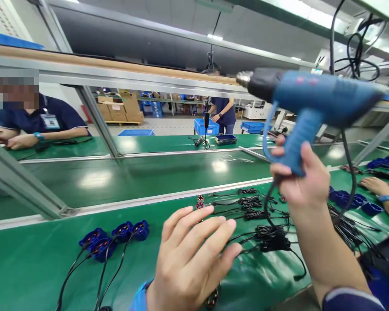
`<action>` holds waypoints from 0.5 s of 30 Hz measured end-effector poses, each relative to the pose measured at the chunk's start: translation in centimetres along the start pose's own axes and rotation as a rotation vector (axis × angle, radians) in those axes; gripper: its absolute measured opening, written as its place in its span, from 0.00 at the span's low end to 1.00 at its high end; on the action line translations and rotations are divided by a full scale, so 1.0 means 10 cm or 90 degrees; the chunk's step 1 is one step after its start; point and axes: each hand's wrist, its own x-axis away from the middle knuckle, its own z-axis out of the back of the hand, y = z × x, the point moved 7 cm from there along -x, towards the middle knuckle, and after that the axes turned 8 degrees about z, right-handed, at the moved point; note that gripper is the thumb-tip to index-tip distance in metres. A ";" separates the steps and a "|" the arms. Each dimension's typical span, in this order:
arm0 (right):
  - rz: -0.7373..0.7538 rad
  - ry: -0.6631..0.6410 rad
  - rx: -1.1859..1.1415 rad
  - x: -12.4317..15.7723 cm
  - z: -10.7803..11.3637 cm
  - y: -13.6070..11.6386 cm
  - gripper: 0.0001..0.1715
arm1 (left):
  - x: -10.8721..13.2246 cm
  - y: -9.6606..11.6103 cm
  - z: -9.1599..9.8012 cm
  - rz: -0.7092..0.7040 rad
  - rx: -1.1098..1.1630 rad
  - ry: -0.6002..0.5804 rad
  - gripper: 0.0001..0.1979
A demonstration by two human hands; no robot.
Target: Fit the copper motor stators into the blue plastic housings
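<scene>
My right hand [303, 185] is wrapped around the grip of a blue heat gun [327, 93], raised above the bench with its metal nozzle towards the left. A black power cord runs down from the gun. Over the green bench, my left hand [188, 255] is open, fingers stretched out and apart, and no object shows in it. Part of a small round board [212, 298] shows below that hand, and another round part [200, 199] lies beyond its fingertips. Several blue round housings [102, 248] with black cables sit at the left. Tied black cable bundles [269, 237] lie between my hands.
An aluminium post [26, 177] slants up at the left, and a rail [142, 80] crosses overhead. Beyond the bench's white edge runs a green belt [168, 172]. A co-worker's hand [377, 186] rests at the right by blue housings [346, 198]. Two people work across the line.
</scene>
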 end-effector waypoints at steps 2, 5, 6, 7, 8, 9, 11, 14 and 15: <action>-0.002 -0.038 -0.007 -0.80 -0.36 -0.07 0.11 | -0.02 -0.05 0.05 0.002 -0.007 0.019 0.08; -0.070 0.034 0.035 -1.81 -0.73 -0.05 0.13 | -0.03 -0.11 0.07 -0.010 -0.029 0.016 0.09; -0.047 0.058 0.045 -2.06 -0.81 -0.07 0.13 | -0.03 -0.14 0.07 -0.014 -0.039 0.012 0.09; -0.032 0.064 0.085 -2.24 -0.88 -0.07 0.14 | -0.04 -0.16 0.08 -0.016 -0.049 0.008 0.09; -0.008 0.072 0.139 -2.34 -0.91 -0.08 0.18 | -0.05 -0.19 0.09 -0.016 -0.060 0.006 0.10; 0.035 0.078 0.202 -2.37 -0.91 -0.10 0.22 | -0.06 -0.22 0.10 -0.011 -0.072 0.007 0.11; 0.165 0.040 0.344 -2.18 -0.88 -0.18 0.30 | -0.08 -0.28 0.13 0.003 -0.092 0.008 0.12; 0.350 -0.264 0.470 -1.33 -0.85 -0.16 0.27 | -0.07 -0.40 0.18 0.033 -0.097 0.013 0.14; 0.341 -0.421 0.473 -0.91 -0.78 -0.06 0.31 | -0.05 -0.45 0.20 0.047 -0.095 0.012 0.16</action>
